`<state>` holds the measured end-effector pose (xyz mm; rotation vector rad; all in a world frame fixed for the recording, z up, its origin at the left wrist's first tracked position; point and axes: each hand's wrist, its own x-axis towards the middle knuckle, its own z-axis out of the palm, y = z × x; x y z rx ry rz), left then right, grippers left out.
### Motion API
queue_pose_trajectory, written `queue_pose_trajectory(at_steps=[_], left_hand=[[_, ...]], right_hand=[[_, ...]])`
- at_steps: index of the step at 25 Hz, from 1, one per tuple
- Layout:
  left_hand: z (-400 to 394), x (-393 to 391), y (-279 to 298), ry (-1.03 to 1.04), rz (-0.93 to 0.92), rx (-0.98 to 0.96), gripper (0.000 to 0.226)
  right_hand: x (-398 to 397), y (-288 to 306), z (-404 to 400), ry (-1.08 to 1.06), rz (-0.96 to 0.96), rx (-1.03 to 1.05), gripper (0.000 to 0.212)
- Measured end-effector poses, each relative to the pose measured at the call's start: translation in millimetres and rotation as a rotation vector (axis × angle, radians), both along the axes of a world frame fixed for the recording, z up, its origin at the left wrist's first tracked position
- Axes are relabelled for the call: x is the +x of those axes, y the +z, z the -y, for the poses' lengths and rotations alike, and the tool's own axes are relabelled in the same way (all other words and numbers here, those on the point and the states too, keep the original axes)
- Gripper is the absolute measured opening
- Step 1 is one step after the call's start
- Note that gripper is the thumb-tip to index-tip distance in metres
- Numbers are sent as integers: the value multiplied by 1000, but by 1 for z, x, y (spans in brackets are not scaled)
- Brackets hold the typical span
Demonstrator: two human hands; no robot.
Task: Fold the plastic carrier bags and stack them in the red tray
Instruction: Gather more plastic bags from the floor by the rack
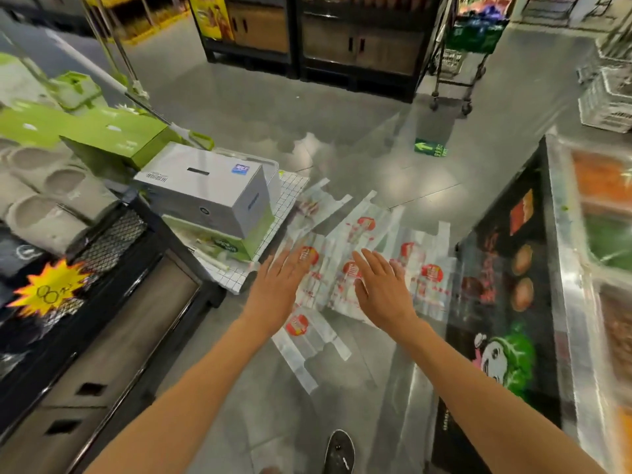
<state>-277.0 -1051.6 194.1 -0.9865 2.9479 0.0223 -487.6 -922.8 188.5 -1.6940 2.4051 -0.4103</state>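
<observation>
Several clear plastic carrier bags [362, 234] with red round logos lie spread flat on the grey floor between two store counters. One more carrier bag [307, 343] lies nearer to me, handles toward me. My left hand [280, 285] reaches out over the left bags, fingers straight and together, holding nothing. My right hand [383, 289] hovers over the middle bags, fingers straight and slightly spread, also holding nothing. Whether the hands touch the bags cannot be told. No red tray is in view.
A white box [212, 193] sits on green cartons [219, 244] on a gridded pallet at the left. A dark display counter [102, 302] runs along the left, a food counter [513, 285] along the right. A wheeled trolley [458, 73] stands far back. A shoe [338, 453] is below.
</observation>
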Motion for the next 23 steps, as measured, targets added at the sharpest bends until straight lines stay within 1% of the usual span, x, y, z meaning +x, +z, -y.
queue_pose_trajectory(at_steps=[2, 4, 7, 9, 12, 14, 17, 19, 21, 23], left_hand=[[21, -9, -11, 17, 11, 34, 110], [40, -13, -25, 12, 17, 52, 100], [81, -15, -67, -3, 9, 95, 90], [110, -19, -103, 13, 27, 119, 93], [147, -27, -159, 39, 63, 184, 108], [173, -31, -211, 45, 74, 208, 114], [193, -31, -307, 65, 111, 251, 110], [198, -28, -373, 49, 161, 272, 112], [194, -23, -437, 40, 244, 284, 117], [184, -19, -506, 66, 274, 300, 115]], right_hand=[[-11, -11, 27, 8, 12, 19, 55], [-17, -24, 50, 10, 25, 37, 55], [-29, -59, 93, 12, 42, 71, 54], [-35, -90, 120, -6, 70, 96, 53], [-47, -134, 153, -48, 99, 140, 54], [-59, -176, 177, -68, 102, 177, 55], [-77, -258, 212, -91, 130, 251, 56], [-88, -320, 227, -103, 143, 283, 57], [-97, -385, 236, -66, 165, 335, 59], [-106, -460, 239, 11, 194, 415, 56]])
